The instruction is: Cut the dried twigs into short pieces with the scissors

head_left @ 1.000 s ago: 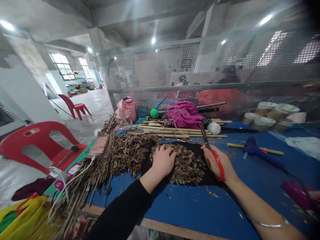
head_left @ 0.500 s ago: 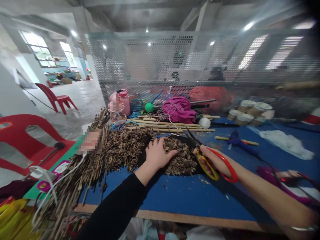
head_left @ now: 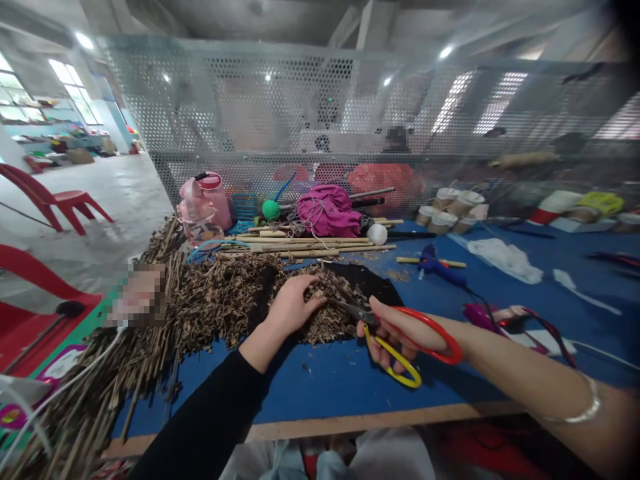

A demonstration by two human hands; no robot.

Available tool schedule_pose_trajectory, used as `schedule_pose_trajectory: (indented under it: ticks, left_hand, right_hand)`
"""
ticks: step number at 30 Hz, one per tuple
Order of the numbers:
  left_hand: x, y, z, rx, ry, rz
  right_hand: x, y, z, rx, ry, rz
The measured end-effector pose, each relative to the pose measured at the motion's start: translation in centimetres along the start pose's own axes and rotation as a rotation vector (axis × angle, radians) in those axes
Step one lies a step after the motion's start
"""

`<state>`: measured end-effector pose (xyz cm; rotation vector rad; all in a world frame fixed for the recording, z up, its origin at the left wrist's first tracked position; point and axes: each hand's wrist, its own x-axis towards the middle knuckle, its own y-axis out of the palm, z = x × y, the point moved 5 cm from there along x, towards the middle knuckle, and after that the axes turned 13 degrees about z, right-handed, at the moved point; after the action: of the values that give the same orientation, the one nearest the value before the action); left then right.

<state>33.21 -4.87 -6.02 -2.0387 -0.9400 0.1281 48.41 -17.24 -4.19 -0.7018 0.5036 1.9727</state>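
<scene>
My right hand (head_left: 400,330) grips a pair of scissors (head_left: 359,312) with one red and one yellow handle loop. Their dark blades are spread apart and point left over a heap of dried brown plant bits (head_left: 327,323). My left hand (head_left: 289,308), below a black sleeve, is at the heap's left side, thumb and forefinger curled around some dried plant bits close to the blade tips. Its other fingers are mostly hidden. Part of the heap lies on a black cloth (head_left: 377,283) on the blue tabletop (head_left: 310,387).
A larger dried plant pile (head_left: 215,300) and long thin stalks (head_left: 115,380) lie left. Behind are bamboo sticks (head_left: 305,247), magenta cloth (head_left: 330,210) and a pink bottle (head_left: 205,207). A blue glue gun (head_left: 435,265) and paper cups (head_left: 450,207) stand right. A perforated metal screen (head_left: 250,113) rises behind.
My left hand has gone from spread flat on the heap to curled at its side. The scissors have moved left, their blades now over the heap near my left fingers. The view has turned right.
</scene>
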Motion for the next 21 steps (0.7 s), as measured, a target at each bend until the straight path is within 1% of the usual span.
schedule_pose_trajectory:
  ticks: [2, 5, 8, 13, 16, 18, 20, 21]
  left_hand:
    - [-0.2, 0.0, -0.7, -0.023, 0.028, 0.015]
    - [-0.5, -0.2, -0.9, -0.069, 0.0, -0.044]
    - [-0.4, -0.2, -0.5, -0.1, -0.034, -0.105]
    - [-0.4, 0.0, 0.3, -0.108, -0.112, -0.092]
    - [-0.7, -0.9, 0.9, -0.106, -0.19, -0.14]
    - [-0.6, -1.8, 1.5, -0.055, -0.262, -0.178]
    - [0.3, -2.8, 1.9, 0.035, -0.309, -0.193]
    - [1.1, -3.2, 2.1, 0.078, -0.309, -0.18]
  right_hand:
    - [0.4, 0.1, 0.4, -0.001, 0.004, 0.003]
    - [1.0, 0.2, 1.0, -0.018, 0.015, 0.005]
    - [1.7, 0.3, 1.4, -0.012, 0.013, 0.005]
    - [1.7, 0.6, 1.5, -0.008, 0.002, 0.009]
    - [0.7, 0.5, 1.4, -0.037, 0.005, 0.007]
    - [-0.2, 0.3, 1.2, -0.049, 0.003, 0.012]
    - [-1.2, 0.1, 0.8, -0.046, -0.005, 0.017]
    - [-1.6, -0.1, 0.6, -0.039, -0.01, 0.017]
